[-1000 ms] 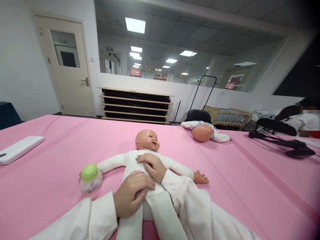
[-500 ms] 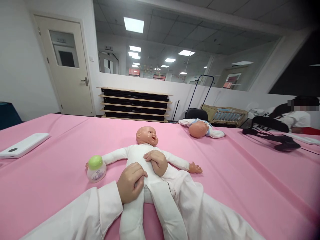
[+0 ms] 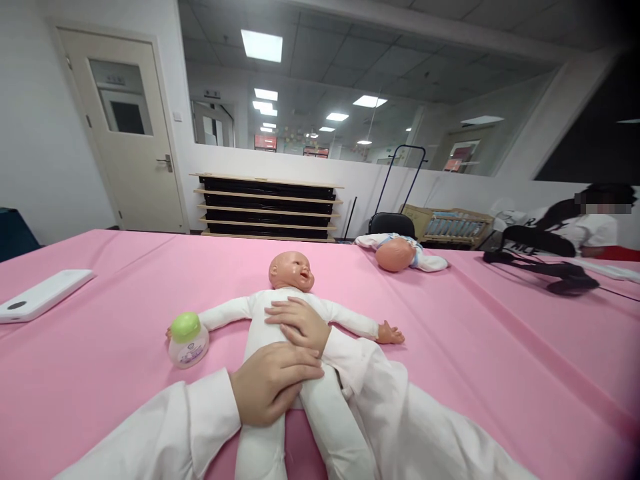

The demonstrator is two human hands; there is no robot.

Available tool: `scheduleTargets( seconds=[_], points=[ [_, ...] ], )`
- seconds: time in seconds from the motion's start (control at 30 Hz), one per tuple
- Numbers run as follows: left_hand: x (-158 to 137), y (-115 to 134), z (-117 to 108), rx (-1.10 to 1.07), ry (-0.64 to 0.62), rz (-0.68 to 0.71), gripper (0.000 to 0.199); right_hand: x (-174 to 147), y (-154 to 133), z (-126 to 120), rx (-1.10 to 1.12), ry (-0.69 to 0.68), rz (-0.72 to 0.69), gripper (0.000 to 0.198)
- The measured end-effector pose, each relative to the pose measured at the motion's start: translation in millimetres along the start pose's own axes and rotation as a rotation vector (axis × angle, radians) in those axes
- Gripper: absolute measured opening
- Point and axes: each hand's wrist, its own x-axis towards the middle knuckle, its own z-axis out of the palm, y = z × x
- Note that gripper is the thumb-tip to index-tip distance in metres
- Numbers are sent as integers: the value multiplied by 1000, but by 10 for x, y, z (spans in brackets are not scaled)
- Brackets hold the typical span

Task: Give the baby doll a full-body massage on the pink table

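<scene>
A baby doll (image 3: 291, 273) with a white cloth body lies on its back, its arms spread and its legs toward me. Across its lower belly rests my left hand (image 3: 277, 380), fingers stretched out to the right. My right hand (image 3: 299, 321) lies flat a little higher, on the doll's chest and belly, with its fingers pointing left. The left fingertips reach close to the right wrist; I cannot tell whether they touch. Beside the doll's hand on the left stands a clear jar (image 3: 189, 341) with a green lid.
A pink cloth (image 3: 125, 287) covers the table. A white flat device (image 3: 47, 293) lies at the left edge. Toward the back right are a second doll (image 3: 397, 255) and a black headband-like strap device (image 3: 545, 267). A person (image 3: 600, 227) is at the far right.
Both hands have gone from curled to flat with fingers extended. My left fingers now reach farther right, and my right fingers farther left across the doll. The view has shifted slightly.
</scene>
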Motion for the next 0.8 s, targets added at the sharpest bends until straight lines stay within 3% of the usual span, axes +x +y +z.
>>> scheduleTargets(
  seconds=[0.1,0.17,0.27,0.4,0.5,0.63,0.8],
  points=[
    [-36,-66,15,19,-3,-129,38,-27,134,57,57,272,140,30],
    [-68,-117,42,54,84,-257,37,-56,198,87,100,429,226,31],
    [-103,-158,77,95,251,-382,32,-100,231,107,110,560,332,27],
    [-121,-113,74,129,379,-381,25,-132,184,128,76,671,336,24],
    [-124,-62,62,122,381,-289,22,-127,111,125,109,606,147,26],
    [-110,-30,53,66,295,-97,21,-86,-4,45,73,298,-98,32],
    [-55,-20,16,-25,86,49,31,-31,-85,-47,-16,-12,-121,42]
  ],
)
